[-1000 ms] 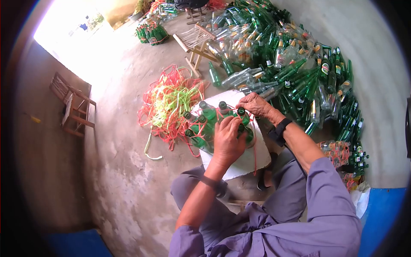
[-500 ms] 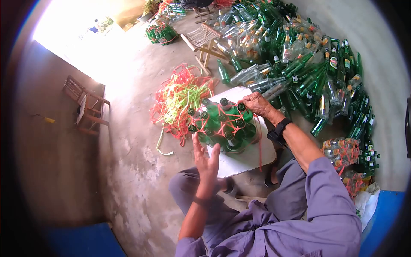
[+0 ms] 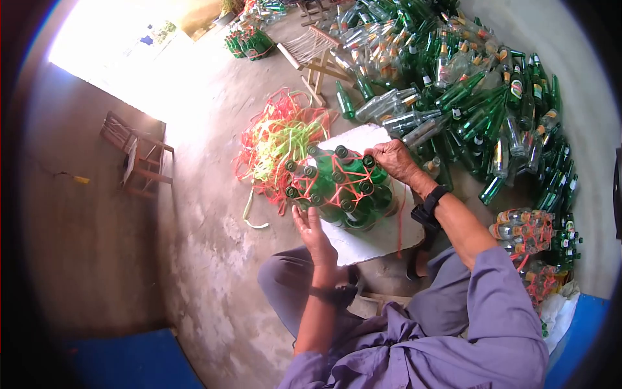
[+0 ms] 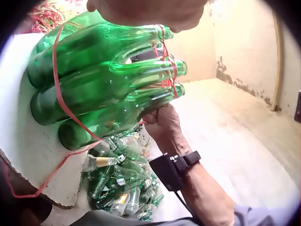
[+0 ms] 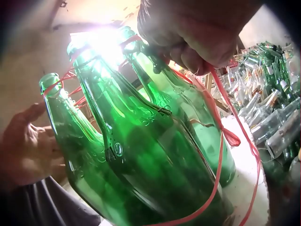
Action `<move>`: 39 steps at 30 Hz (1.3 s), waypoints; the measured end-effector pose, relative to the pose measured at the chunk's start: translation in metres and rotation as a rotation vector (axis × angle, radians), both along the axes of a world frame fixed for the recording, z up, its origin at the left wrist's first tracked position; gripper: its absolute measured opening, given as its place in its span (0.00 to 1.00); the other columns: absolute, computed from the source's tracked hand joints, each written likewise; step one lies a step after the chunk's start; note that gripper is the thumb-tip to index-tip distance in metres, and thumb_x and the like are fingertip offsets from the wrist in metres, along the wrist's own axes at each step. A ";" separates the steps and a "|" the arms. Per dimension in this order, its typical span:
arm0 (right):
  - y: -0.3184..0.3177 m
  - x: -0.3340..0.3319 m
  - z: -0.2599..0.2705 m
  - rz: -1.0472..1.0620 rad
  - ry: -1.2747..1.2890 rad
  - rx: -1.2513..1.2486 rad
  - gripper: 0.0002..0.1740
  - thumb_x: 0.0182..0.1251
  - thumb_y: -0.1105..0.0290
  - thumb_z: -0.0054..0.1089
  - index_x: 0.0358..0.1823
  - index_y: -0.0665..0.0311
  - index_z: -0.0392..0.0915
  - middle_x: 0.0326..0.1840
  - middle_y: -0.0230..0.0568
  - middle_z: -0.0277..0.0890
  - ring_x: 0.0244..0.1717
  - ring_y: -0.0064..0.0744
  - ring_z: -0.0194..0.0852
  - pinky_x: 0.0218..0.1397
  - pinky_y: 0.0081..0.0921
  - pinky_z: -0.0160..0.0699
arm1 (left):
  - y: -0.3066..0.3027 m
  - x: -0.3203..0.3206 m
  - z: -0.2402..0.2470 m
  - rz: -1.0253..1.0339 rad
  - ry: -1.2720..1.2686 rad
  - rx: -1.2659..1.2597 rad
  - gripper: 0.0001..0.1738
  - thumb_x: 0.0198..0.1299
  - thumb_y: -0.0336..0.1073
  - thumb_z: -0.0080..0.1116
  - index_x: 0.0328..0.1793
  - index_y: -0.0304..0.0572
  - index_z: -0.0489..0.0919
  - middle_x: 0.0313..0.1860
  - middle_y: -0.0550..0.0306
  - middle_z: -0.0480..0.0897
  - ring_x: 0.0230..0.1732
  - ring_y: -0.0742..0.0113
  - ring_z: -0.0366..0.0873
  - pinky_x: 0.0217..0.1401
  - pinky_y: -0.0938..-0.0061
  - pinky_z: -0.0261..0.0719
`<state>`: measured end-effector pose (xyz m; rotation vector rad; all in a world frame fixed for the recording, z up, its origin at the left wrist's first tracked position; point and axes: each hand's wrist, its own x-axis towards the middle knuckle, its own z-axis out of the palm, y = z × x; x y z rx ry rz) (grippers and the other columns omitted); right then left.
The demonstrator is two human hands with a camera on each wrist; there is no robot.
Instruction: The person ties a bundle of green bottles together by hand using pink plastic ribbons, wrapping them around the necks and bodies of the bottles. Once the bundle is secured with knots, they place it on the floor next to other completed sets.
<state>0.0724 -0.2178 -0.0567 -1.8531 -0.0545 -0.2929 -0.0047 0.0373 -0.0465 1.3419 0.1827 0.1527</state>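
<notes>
A cluster of green bottles [image 3: 350, 206] stands upright on a white board [image 3: 379, 243], with red twine [image 3: 353, 179] laced around the necks. My left hand [image 3: 316, 241] is beside the near-left bottles, fingers extended; whether it touches glass is unclear. At the far-right bottle neck, my right hand [image 3: 396, 162] pinches the red twine, fingers curled. In the right wrist view a loop of twine [image 5: 230, 136] hangs below this hand [image 5: 195, 35]. The left wrist view shows another red strand [image 4: 59, 87] around the bottle bodies.
Tangled red and yellow-green twine [image 3: 285, 139] lies on the floor beyond the board. Loose bottles [image 3: 447, 84] are heaped at the far right. A folding stool [image 3: 314, 55] stands ahead, a wooden chair [image 3: 146, 159] at left, and tied bottles [image 3: 525, 233] at right.
My left hand has come off the bottle tops, down to their near-left side, and its fingers have straightened. My right hand remains at the far-right neck. The head view has shifted slightly.
</notes>
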 end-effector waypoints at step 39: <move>0.032 -0.051 -0.027 -0.016 0.051 -0.154 0.13 0.75 0.63 0.60 0.40 0.63 0.87 0.32 0.48 0.86 0.33 0.43 0.85 0.37 0.36 0.80 | 0.014 0.065 0.030 -0.229 -0.183 0.239 0.29 0.68 0.36 0.65 0.70 0.28 0.72 0.67 0.45 0.77 0.59 0.67 0.75 0.62 0.73 0.72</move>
